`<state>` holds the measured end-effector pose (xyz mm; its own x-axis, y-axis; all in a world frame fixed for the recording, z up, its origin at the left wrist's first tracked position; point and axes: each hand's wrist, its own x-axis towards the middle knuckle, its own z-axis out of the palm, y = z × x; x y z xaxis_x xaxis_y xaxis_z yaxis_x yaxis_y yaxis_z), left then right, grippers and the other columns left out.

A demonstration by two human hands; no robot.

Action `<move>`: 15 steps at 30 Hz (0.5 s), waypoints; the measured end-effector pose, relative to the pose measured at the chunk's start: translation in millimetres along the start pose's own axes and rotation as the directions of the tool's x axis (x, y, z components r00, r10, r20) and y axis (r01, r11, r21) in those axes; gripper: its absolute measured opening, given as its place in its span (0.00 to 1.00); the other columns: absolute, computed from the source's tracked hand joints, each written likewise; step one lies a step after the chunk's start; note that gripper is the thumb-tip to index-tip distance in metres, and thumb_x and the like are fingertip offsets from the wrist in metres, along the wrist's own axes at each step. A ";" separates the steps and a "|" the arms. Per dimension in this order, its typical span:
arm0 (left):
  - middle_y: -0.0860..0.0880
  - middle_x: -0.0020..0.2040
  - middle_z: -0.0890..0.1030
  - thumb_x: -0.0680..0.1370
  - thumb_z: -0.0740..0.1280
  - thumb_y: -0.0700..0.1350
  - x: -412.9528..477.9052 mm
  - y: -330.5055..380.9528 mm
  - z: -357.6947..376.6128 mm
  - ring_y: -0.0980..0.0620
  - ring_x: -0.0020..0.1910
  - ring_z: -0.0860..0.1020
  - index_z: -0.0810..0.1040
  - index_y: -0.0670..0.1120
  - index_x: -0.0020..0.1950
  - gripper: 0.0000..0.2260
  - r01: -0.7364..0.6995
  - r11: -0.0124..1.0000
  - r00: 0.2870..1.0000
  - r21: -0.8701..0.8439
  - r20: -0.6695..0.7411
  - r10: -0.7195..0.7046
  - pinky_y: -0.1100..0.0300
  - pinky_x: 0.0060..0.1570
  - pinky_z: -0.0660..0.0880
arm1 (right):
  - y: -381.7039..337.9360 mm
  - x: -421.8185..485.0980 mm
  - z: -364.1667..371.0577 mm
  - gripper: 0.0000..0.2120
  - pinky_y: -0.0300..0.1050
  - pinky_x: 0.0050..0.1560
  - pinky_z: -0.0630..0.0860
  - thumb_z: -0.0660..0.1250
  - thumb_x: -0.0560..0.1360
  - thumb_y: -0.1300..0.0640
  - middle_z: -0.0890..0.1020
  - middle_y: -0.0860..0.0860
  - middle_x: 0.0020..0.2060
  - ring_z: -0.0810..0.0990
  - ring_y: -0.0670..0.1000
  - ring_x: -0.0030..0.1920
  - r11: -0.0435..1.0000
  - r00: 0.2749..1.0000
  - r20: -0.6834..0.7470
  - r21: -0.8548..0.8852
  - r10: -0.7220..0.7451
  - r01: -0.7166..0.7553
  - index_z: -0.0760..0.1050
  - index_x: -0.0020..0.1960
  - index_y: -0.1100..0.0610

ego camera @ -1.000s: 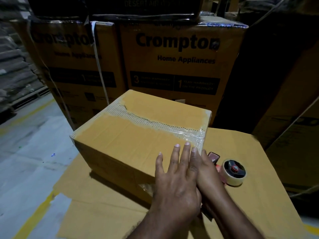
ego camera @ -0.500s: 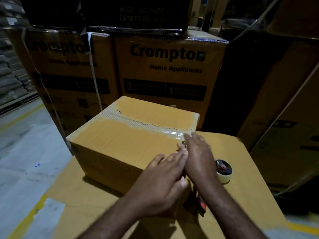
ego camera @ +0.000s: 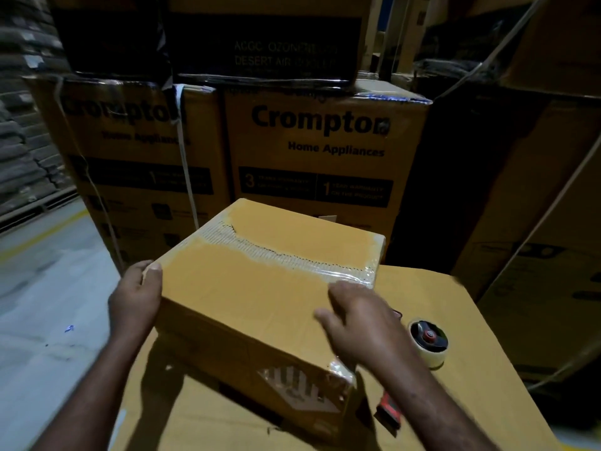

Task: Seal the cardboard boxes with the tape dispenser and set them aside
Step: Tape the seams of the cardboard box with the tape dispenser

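A brown cardboard box [ego camera: 247, 294] lies on a larger carton's flat top, with clear tape running across its lid seam and down its near right corner. My left hand [ego camera: 135, 297] grips the box's left corner, thumb on the lid and fingers down the side. On the lid's right part my right hand [ego camera: 356, 317] rests with fingers spread and fairly straight; it is blurred. The tape dispenser [ego camera: 427, 343], with a red handle and a clear tape roll, lies on the carton to the right of the box, held by neither hand.
The big carton [ego camera: 471, 402] under the box has bare room at the right and front. Tall printed appliance cartons [ego camera: 312, 157] stand stacked close behind. More cartons [ego camera: 536, 271] wall the right side. Grey floor [ego camera: 42, 304] with yellow lines lies at the left.
My left hand moved from the lid's near right part to the box's left corner and gripped it. My right hand slid back along the taped right end.
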<state>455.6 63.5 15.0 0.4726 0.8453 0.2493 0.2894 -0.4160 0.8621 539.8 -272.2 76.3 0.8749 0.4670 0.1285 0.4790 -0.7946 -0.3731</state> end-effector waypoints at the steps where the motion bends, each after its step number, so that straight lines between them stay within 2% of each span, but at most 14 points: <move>1: 0.41 0.55 0.80 0.83 0.59 0.55 -1.3 -1.0 2.5 0.42 0.53 0.76 0.79 0.44 0.64 0.19 0.009 0.997 0.999 -0.075 -0.034 -0.012 0.50 0.48 0.70 | 5.5 11.3 -2.6 0.19 0.52 0.64 0.73 0.61 0.80 0.39 0.77 0.49 0.62 0.74 0.53 0.65 0.999 0.994 -0.100 0.014 0.042 -0.041 0.73 0.66 0.48; 3: 0.43 0.50 0.80 0.83 0.59 0.54 1.0 -1.8 5.0 0.40 0.52 0.77 0.81 0.43 0.61 0.18 0.043 0.987 0.994 -0.153 -0.090 -0.057 0.50 0.47 0.71 | 18.9 41.0 -1.7 0.25 0.55 0.69 0.71 0.60 0.80 0.40 0.72 0.54 0.70 0.68 0.56 0.71 0.986 0.968 -0.188 0.022 0.168 -0.166 0.69 0.73 0.52; 5: 0.42 0.49 0.81 0.81 0.58 0.54 4.6 -3.1 6.9 0.41 0.52 0.78 0.82 0.43 0.59 0.19 0.050 0.985 0.989 -0.162 -0.128 -0.071 0.49 0.48 0.72 | 26.9 70.0 6.0 0.29 0.58 0.72 0.64 0.57 0.81 0.40 0.62 0.59 0.77 0.57 0.60 0.77 0.969 0.964 -0.100 0.026 0.245 -0.244 0.64 0.76 0.56; 8: 0.43 0.50 0.82 0.81 0.59 0.52 10.4 -5.2 5.5 0.42 0.52 0.78 0.83 0.44 0.58 0.18 0.060 0.987 0.988 -0.146 -0.133 -0.079 0.54 0.46 0.70 | 27.2 89.3 21.2 0.29 0.61 0.76 0.55 0.53 0.83 0.40 0.51 0.58 0.80 0.44 0.61 0.80 0.962 0.963 0.010 0.038 0.269 -0.269 0.58 0.79 0.56; 10: 0.44 0.52 0.82 0.83 0.60 0.52 13.5 -7.3 2.4 0.42 0.53 0.78 0.83 0.46 0.59 0.16 0.094 0.984 0.991 -0.151 -0.085 -0.108 0.52 0.49 0.73 | 28.6 90.2 23.4 0.29 0.61 0.76 0.53 0.51 0.84 0.40 0.47 0.57 0.81 0.41 0.60 0.80 0.964 0.965 0.007 0.045 0.261 -0.261 0.56 0.80 0.53; 12: 0.46 0.52 0.81 0.84 0.60 0.55 15.6 -8.7 -1.0 0.44 0.53 0.78 0.81 0.47 0.60 0.16 0.142 0.974 0.989 -0.178 -0.024 -0.148 0.49 0.53 0.75 | 30.6 91.5 23.5 0.28 0.62 0.76 0.54 0.51 0.84 0.40 0.48 0.57 0.81 0.42 0.60 0.80 0.966 0.967 0.000 0.045 0.253 -0.253 0.57 0.79 0.53; 15: 0.47 0.54 0.80 0.85 0.59 0.54 11.1 -6.2 0.4 0.49 0.53 0.76 0.79 0.47 0.62 0.15 0.221 0.924 0.974 -0.312 0.016 -0.227 0.54 0.48 0.72 | 30.1 94.3 25.3 0.27 0.62 0.75 0.56 0.52 0.84 0.41 0.51 0.57 0.80 0.44 0.60 0.80 0.968 0.968 -0.017 0.025 0.249 -0.249 0.59 0.78 0.53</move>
<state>459.5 75.4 12.2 0.4079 0.9122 0.0397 0.1119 -0.0931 0.9893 634.9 -242.2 54.0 0.9677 0.2476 0.0472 0.2444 -0.8759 -0.4160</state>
